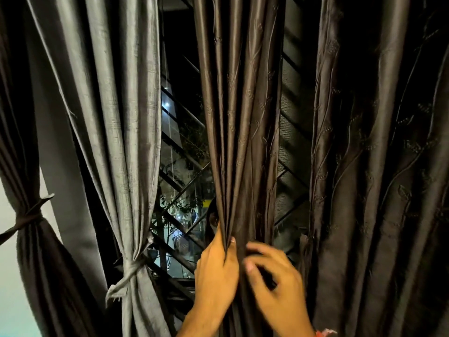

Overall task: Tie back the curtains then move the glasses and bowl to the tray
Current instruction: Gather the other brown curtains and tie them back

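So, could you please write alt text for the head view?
Left hand grips a gathered brown curtain while the blurred right hand reaches for its folds. To the left hang a grey curtain and a dark curtain, both already tied back.

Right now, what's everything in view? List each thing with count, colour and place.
dark tied curtain: one, dark brown, far left, bound by a dark tie.
grey curtain: one, silver-grey, left of centre, knotted with a grey tie.
gathered curtain: one, brown, centre, bunched, not tied.
loose curtain: one, dark brown, embroidered, right.
window grille: one, black, behind the curtains.
left hand: grips the gathered curtain.
right hand: blurred, fingers curled at the same folds.
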